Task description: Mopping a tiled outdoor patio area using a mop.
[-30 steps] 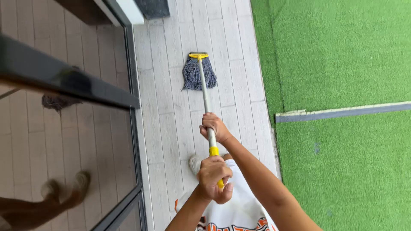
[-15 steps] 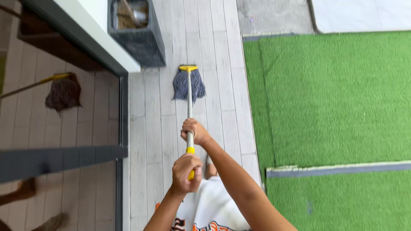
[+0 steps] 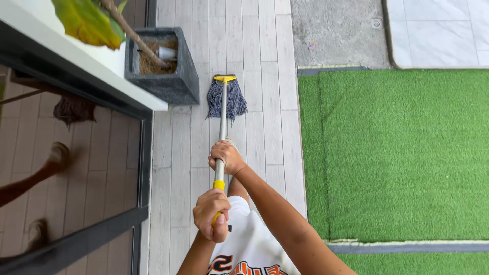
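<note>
Head view looked straight down on us as we held a mop [image 3: 222,127] with both hands. Our left hand [image 3: 211,215] was curled shut around the yellow grip [image 3: 218,185] at the near end of the metal handle, thumb tucked over the fingers. Our right hand [image 3: 225,157] was wrapped closed around the bare metal shaft a little farther down, knuckles turned up toward the camera, with the forearm running back to the lower right. The two hands sat near each other on the pole but did not touch.

The mop's handle ran almost straight away from us, and its grey string head [image 3: 226,99], capped by a yellow clamp, lay spread on the pale plank floor [image 3: 254,40]. The strings rested just beside a dark square planter [image 3: 173,84], apart from its wall. The planter held soil, a thin stem and a large yellow-green leaf [image 3: 86,23] that leaned out over a white ledge [image 3: 66,63].

To the left, a dark-framed glass door [image 3: 102,178] mirrored the planks, our legs and the mop, all blurred. To the right of the planks lay green artificial turf [image 3: 397,153], edged by a grey strip [image 3: 407,248] at the bottom. Beyond the turf we saw a rough concrete patch [image 3: 336,30] and light stone tiles [image 3: 438,30]. Below our hands showed a white shirt [image 3: 249,244] with orange and black print.
</note>
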